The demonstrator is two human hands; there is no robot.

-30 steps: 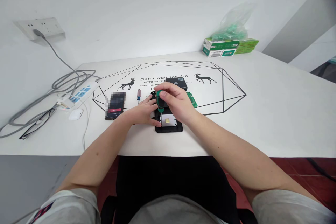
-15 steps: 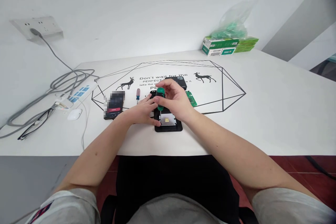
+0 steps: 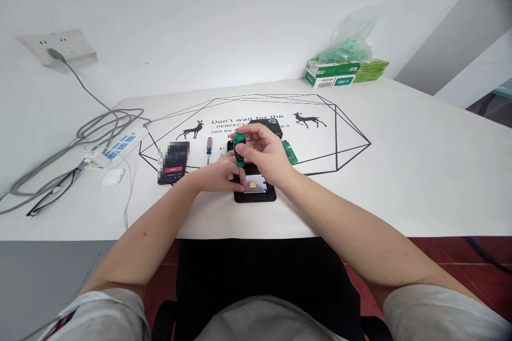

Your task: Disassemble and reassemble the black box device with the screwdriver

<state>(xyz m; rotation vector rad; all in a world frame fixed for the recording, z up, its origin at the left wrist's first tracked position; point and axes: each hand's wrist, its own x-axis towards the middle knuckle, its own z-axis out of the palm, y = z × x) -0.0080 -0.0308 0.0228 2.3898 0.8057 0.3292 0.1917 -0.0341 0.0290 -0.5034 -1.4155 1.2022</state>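
Observation:
My right hand (image 3: 267,153) is wrapped round the green and black handle of a screwdriver (image 3: 239,143), which stands nearly upright. The shaft points down at the left edge of a silver metal plate (image 3: 261,183) bearing a small gold square. This plate lies in a flat black housing (image 3: 256,198) near the table's front edge. Low on the shaft, the thumb and fingers of my left hand (image 3: 212,175) close round it beside the plate; the tip is hidden. Just beyond my right hand are a green circuit board (image 3: 290,153) and a black part (image 3: 274,127).
Left of my hands lie a second screwdriver (image 3: 209,145) with a clear handle, tiny dark bits, and a phone (image 3: 173,175). Farther left are a power strip (image 3: 124,143), coiled grey cable, glasses (image 3: 54,192) and a white earbud case (image 3: 113,177). Green boxes (image 3: 334,68) stand at the back right.
The screwdriver handle has tipped slightly left and stands more upright. My left fingers have drawn in round its shaft. The whole view has shifted a little.

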